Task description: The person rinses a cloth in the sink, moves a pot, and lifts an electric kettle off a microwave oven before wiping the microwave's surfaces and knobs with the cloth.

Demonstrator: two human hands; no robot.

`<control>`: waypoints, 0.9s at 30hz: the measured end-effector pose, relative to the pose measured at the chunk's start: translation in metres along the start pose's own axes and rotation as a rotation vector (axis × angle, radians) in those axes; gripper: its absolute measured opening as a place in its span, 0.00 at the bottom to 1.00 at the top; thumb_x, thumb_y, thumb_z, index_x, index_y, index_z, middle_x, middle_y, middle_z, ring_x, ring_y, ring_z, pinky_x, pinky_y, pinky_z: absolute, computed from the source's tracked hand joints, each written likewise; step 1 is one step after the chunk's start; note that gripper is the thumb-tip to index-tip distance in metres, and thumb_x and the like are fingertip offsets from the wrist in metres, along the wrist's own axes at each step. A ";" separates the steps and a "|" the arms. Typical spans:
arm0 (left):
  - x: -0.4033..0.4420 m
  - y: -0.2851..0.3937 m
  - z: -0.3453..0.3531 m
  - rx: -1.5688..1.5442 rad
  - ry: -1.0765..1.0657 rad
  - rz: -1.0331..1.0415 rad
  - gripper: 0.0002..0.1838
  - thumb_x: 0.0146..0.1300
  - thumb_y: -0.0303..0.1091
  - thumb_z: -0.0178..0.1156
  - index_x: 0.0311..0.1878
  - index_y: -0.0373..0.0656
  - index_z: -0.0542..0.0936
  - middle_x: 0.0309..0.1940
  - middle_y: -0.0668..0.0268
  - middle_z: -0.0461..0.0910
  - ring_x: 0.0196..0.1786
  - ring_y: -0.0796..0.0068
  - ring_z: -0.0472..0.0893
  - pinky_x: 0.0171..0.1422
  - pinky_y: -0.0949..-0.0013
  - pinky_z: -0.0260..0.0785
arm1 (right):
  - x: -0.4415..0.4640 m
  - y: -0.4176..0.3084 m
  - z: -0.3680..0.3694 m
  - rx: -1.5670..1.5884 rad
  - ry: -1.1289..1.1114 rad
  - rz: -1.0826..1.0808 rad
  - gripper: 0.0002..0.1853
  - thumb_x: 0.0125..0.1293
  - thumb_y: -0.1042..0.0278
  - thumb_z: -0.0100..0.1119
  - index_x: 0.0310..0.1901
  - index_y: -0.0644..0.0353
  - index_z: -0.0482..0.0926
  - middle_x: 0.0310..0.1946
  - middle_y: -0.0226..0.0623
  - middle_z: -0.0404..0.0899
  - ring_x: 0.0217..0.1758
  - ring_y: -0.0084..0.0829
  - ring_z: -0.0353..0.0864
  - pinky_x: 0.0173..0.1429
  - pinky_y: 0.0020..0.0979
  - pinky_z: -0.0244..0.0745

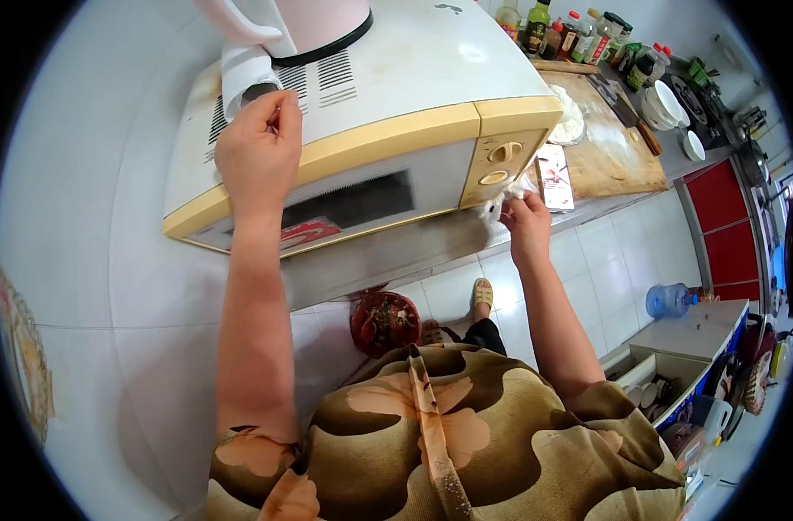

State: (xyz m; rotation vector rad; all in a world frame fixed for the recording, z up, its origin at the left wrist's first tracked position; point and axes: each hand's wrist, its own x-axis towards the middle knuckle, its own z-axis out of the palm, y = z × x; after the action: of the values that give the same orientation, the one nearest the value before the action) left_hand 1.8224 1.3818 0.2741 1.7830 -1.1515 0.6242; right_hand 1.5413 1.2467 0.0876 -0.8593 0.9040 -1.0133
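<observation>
My left hand (259,152) is a closed fist above the front edge of the microwave (414,78). Just past its fingers lies a white wrapped thing (244,74) with a dark part, beside a pale pink kettle (318,22). What the fist holds, if anything, is hidden. Below the microwave's knobs, my right hand (528,227) pinches a crumpled white plastic bag (494,208) at the counter edge. A small printed box (555,178) stands close to that hand.
A floury wooden board (618,165) carries a cleaver (618,104) and a bag of white flour or dough (566,115). Sauce bottles (579,39) line the wall, and white bowls (661,106) sit farther right. On the floor are a red bin (385,323) and a blue water jug (668,300).
</observation>
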 end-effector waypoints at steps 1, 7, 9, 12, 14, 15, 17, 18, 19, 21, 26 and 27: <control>0.000 -0.001 0.000 -0.011 -0.011 -0.005 0.07 0.64 0.33 0.65 0.39 0.39 0.87 0.20 0.68 0.77 0.23 0.84 0.70 0.30 0.74 0.64 | 0.007 0.003 0.003 -0.021 -0.029 -0.011 0.06 0.66 0.74 0.58 0.41 0.66 0.81 0.31 0.33 0.82 0.30 0.22 0.80 0.39 0.27 0.80; 0.001 0.001 -0.001 0.042 0.000 0.015 0.05 0.61 0.33 0.65 0.35 0.43 0.86 0.22 0.63 0.81 0.22 0.69 0.78 0.30 0.69 0.69 | -0.006 0.012 0.035 0.123 0.043 0.029 0.07 0.66 0.76 0.58 0.43 0.67 0.81 0.32 0.34 0.82 0.33 0.25 0.82 0.43 0.29 0.84; 0.002 0.002 -0.001 0.026 -0.014 0.004 0.05 0.61 0.33 0.65 0.35 0.43 0.86 0.22 0.63 0.81 0.22 0.69 0.78 0.31 0.69 0.69 | -0.002 0.010 0.031 0.159 0.050 0.026 0.07 0.66 0.76 0.57 0.43 0.67 0.79 0.34 0.35 0.82 0.35 0.26 0.83 0.44 0.31 0.84; 0.002 0.003 0.002 0.008 -0.009 0.002 0.05 0.61 0.33 0.65 0.35 0.42 0.86 0.23 0.62 0.82 0.23 0.68 0.79 0.31 0.68 0.70 | 0.000 0.001 0.024 0.256 0.065 0.011 0.06 0.66 0.76 0.56 0.42 0.67 0.78 0.33 0.36 0.82 0.35 0.27 0.83 0.45 0.31 0.83; 0.000 -0.001 -0.006 0.006 0.006 0.017 0.06 0.61 0.33 0.65 0.35 0.42 0.86 0.23 0.62 0.82 0.23 0.68 0.79 0.32 0.68 0.70 | -0.004 -0.003 0.024 0.310 0.009 0.022 0.05 0.65 0.77 0.57 0.41 0.66 0.77 0.33 0.36 0.81 0.36 0.27 0.82 0.48 0.30 0.81; 0.000 -0.002 -0.006 0.020 0.004 0.008 0.06 0.61 0.33 0.65 0.35 0.42 0.86 0.23 0.62 0.82 0.23 0.68 0.79 0.32 0.69 0.70 | -0.001 0.007 0.023 0.295 -0.058 0.015 0.05 0.64 0.77 0.58 0.41 0.65 0.77 0.33 0.35 0.81 0.37 0.26 0.82 0.48 0.29 0.81; 0.001 -0.001 0.000 0.010 -0.004 0.013 0.06 0.62 0.33 0.65 0.36 0.42 0.86 0.23 0.62 0.82 0.23 0.68 0.79 0.32 0.69 0.71 | -0.006 0.010 0.031 0.249 -0.046 -0.015 0.06 0.63 0.78 0.61 0.41 0.64 0.77 0.35 0.33 0.81 0.38 0.24 0.81 0.50 0.29 0.80; 0.002 0.002 0.004 -0.004 -0.005 0.020 0.06 0.62 0.33 0.65 0.36 0.42 0.86 0.23 0.62 0.82 0.23 0.68 0.79 0.32 0.69 0.71 | -0.012 0.000 0.039 0.231 -0.001 0.054 0.07 0.63 0.77 0.63 0.41 0.64 0.77 0.35 0.33 0.81 0.38 0.25 0.81 0.49 0.30 0.81; 0.001 0.002 0.004 -0.022 0.001 0.014 0.06 0.62 0.33 0.65 0.36 0.42 0.86 0.23 0.62 0.82 0.23 0.69 0.79 0.32 0.69 0.70 | -0.008 0.001 0.034 0.205 -0.009 0.070 0.07 0.63 0.76 0.63 0.41 0.64 0.77 0.35 0.33 0.81 0.37 0.25 0.82 0.49 0.30 0.82; 0.001 -0.002 0.000 -0.007 0.007 0.020 0.06 0.62 0.33 0.65 0.35 0.42 0.86 0.22 0.63 0.82 0.22 0.70 0.78 0.31 0.69 0.70 | -0.001 0.004 0.024 0.201 -0.029 0.106 0.07 0.64 0.76 0.63 0.42 0.64 0.77 0.34 0.34 0.81 0.36 0.26 0.82 0.46 0.31 0.84; 0.001 -0.001 -0.003 0.016 -0.004 0.012 0.06 0.62 0.33 0.65 0.35 0.42 0.86 0.22 0.63 0.81 0.21 0.70 0.77 0.30 0.69 0.69 | -0.010 -0.015 0.021 0.131 0.023 -0.165 0.06 0.64 0.77 0.64 0.41 0.64 0.77 0.33 0.33 0.81 0.34 0.24 0.81 0.46 0.28 0.81; 0.001 -0.001 -0.001 0.032 0.009 0.031 0.06 0.62 0.34 0.65 0.35 0.42 0.86 0.21 0.64 0.81 0.21 0.70 0.77 0.30 0.69 0.68 | -0.009 -0.017 0.024 0.095 0.048 -0.318 0.06 0.64 0.78 0.63 0.41 0.64 0.77 0.33 0.32 0.81 0.34 0.23 0.80 0.46 0.27 0.80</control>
State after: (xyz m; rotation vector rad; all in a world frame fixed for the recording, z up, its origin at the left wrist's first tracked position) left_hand 1.8241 1.3825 0.2752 1.7907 -1.1706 0.6714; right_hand 1.5550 1.2542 0.1136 -0.9186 0.7662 -1.3460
